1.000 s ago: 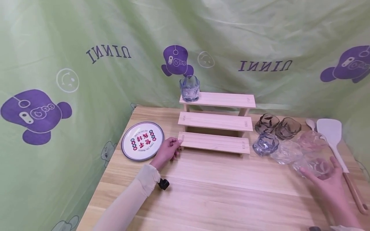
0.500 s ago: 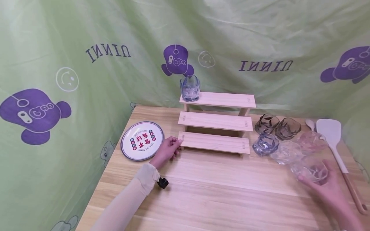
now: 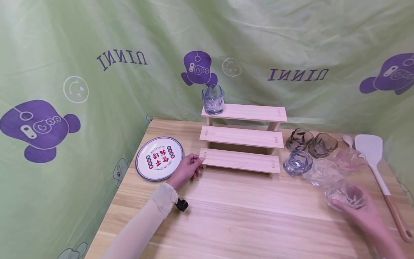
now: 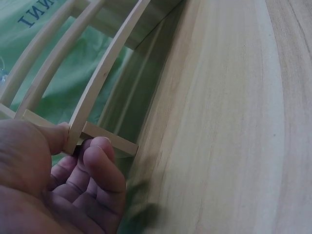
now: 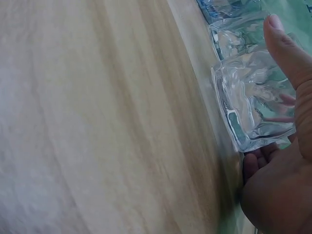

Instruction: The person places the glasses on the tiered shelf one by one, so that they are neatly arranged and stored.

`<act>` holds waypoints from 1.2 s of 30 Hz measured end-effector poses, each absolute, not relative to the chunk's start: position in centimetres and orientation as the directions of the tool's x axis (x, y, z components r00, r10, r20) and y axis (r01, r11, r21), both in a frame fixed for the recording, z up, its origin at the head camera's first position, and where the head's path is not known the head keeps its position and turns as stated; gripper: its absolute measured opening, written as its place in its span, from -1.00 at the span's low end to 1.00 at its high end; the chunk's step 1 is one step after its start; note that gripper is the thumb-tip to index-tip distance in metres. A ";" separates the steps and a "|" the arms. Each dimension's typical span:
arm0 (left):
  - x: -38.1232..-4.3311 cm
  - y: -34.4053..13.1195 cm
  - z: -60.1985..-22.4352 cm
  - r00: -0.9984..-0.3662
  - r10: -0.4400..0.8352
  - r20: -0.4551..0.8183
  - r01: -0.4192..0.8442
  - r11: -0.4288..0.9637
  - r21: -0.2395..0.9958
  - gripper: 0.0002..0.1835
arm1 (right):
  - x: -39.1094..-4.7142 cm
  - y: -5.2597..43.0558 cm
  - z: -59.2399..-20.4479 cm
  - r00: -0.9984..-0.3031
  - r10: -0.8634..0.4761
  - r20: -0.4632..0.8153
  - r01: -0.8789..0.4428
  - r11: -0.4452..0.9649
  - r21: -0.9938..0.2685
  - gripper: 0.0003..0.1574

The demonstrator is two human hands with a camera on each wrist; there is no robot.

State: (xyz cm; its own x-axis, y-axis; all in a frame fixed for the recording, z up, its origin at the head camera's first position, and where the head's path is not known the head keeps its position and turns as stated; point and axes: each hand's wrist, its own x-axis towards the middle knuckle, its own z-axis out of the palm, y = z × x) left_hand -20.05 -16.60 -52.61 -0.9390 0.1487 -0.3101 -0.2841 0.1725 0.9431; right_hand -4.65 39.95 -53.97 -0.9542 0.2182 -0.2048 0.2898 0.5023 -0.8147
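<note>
Head view: clear glass gripped at 4 o'clock on the worktop

Right hand [image 3: 367, 217] curled around clear glass [image 3: 345, 194], upright, mouth up, standing on worktop [image 3: 245, 212] at 4 o'clock, just beside other glasses [image 3: 310, 156]. Left hand [image 3: 187, 169] pinching the 9 o'clock end of stepped rack [image 3: 240, 138], lowest step between thumb and curled fingers [image 4: 100, 163]. Rack's long axis running 9 to 3. Plate [image 3: 159, 157] just beside left hand.

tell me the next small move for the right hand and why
Probably lift the clear glass cup off the table and carry it toward the three-tier wooden shelf. The right hand already grips the cup, the left hand steadies the shelf's bottom tier, and one blue glass cup already stands on top.
</note>
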 end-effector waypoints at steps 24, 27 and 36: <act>-20.0 -16.5 -52.3 -0.931 0.154 -0.331 -0.304 0.176 0.936 -0.65 | -4.2 36.7 -54.2 -0.969 0.246 -0.011 0.138 0.506 -0.852 -0.06; -20.1 -16.5 -52.4 -0.932 0.154 -0.329 -0.299 0.188 0.935 -0.63 | -4.4 36.0 -53.7 -0.978 0.207 0.001 0.112 0.535 -0.837 -0.06; -20.3 -16.7 -52.7 -0.928 0.163 -0.336 -0.304 0.191 0.933 -0.60 | -7.6 33.7 -50.3 -0.996 0.059 0.069 -0.015 0.641 -0.767 0.04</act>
State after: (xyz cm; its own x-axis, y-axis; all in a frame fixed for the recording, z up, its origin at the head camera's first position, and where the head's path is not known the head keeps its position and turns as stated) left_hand -20.28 -16.70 -52.68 -0.9278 0.1630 -0.3357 -0.3041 0.1909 0.9333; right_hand -7.55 33.72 -50.29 -0.9959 0.0590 0.0690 -0.0152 0.6414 -0.7671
